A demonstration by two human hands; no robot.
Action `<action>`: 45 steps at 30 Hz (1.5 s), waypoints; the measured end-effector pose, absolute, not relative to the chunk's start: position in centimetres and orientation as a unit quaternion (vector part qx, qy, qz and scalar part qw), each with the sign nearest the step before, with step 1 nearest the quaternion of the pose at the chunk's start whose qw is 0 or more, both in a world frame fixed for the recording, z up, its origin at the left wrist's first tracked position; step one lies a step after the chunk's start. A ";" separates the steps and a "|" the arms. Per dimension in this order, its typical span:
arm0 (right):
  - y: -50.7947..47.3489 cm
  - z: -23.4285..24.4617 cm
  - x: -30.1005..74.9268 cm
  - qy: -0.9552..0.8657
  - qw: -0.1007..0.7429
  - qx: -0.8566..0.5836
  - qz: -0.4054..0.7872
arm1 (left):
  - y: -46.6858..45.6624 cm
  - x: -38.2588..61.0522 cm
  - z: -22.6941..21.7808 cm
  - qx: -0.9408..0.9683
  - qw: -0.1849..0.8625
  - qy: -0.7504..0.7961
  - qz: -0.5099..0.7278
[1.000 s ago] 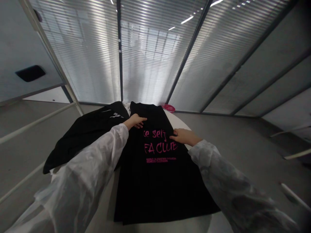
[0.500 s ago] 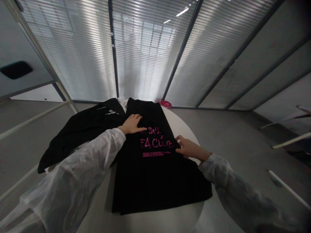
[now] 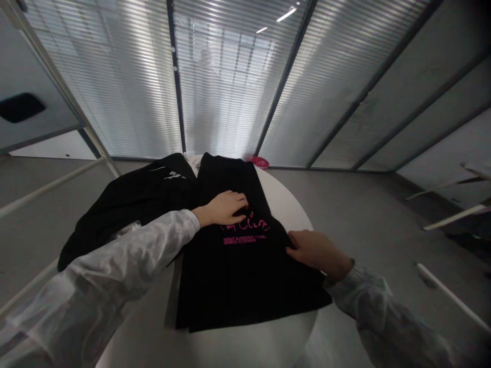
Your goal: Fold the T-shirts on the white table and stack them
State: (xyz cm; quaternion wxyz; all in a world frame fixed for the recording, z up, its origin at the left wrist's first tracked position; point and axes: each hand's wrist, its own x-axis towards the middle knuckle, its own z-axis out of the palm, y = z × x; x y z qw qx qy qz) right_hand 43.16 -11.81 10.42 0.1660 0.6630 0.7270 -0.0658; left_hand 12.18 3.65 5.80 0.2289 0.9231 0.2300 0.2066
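Observation:
A black T-shirt [image 3: 245,291] with pink lettering across its middle lies folded lengthwise on the round white table [image 3: 286,197]. My left hand [image 3: 227,208] rests on top of it, fingers loosely apart, and covers part of the print. At the shirt's right edge, my right hand [image 3: 314,250] pinches the cloth between thumb and fingers. Another black garment [image 3: 141,199] with a small white logo lies just left of the shirt and hangs past the table's edge.
A pink basket-like item [image 3: 261,162] stands at the table's far edge, and some white cloth [image 3: 193,162] shows between the garments. Behind is a glass partition with blinds [image 3: 226,102]. White frame bars [image 3: 53,186] stand at left, with more bars at right.
My left hand has slid right and toward me over the lettering. My right hand has moved a little down and right along the shirt's edge.

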 end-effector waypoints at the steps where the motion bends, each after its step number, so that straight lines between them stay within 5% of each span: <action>1: -11.8 10.6 43.2 0.731 0.148 0.662 -0.079 | 2.3 12.8 5.8 0.924 0.266 0.194 0.194; 4: -11.4 11.4 43.0 0.745 0.066 0.654 -0.115 | -1.0 14.3 5.2 0.907 0.350 0.143 0.185; 9: -12.7 12.3 41.2 0.778 0.005 0.601 -0.184 | -2.0 16.7 3.9 0.789 0.501 0.272 0.229; 13: -15.1 11.9 38.9 0.790 0.014 0.586 -0.177 | -0.4 18.9 3.6 0.609 0.673 0.369 0.198; 19: -17.9 11.4 37.4 0.772 0.113 0.616 -0.109 | 0.8 20.8 3.4 0.537 0.710 0.376 0.257; 24: -19.6 12.1 37.2 0.799 0.128 0.577 -0.108 | 2.8 21.2 3.1 0.525 0.670 0.323 0.414; 33: -19.1 11.6 37.3 0.803 0.104 0.519 -0.274 | 5.7 20.9 1.7 0.434 0.670 0.463 0.385; 39: -16.8 10.1 38.6 0.819 0.028 0.566 -0.084 | 7.6 18.5 2.8 0.645 0.455 0.460 0.406; 45: -15.9 5.7 39.5 0.836 -0.097 0.539 -0.042 | 11.8 14.2 3.7 0.692 0.216 0.595 0.346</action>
